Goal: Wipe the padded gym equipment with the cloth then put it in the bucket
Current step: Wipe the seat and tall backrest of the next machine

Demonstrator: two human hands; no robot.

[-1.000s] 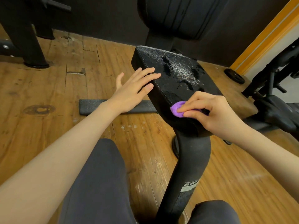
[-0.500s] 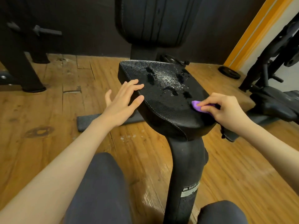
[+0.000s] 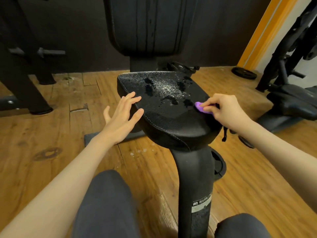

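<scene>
A black padded seat (image 3: pixel 164 107) stands on a curved black post in the centre, its worn top flecked with pale specks and dark torn patches. My right hand (image 3: pixel 226 110) pinches a small purple cloth (image 3: pixel 199 107) and presses it on the right side of the pad's top. My left hand (image 3: pixel 121 115) lies with straight spread fingers against the pad's left edge. A tall black back pad (image 3: pixel 151 26) rises behind the seat. No bucket is in view.
Wooden plank floor (image 3: pixel 42 134) all around, with my knees in dark trousers at the bottom. A black machine frame (image 3: pixel 25 83) stands at the left. More black gym equipment (image 3: pixel 291 100) and a weight plate (image 3: pixel 244 73) are at the right, by an orange wall strip.
My right hand has slid the purple cloth from the pad's front edge back along its right side. My left hand stays on the left edge. The camera has tilted up.
</scene>
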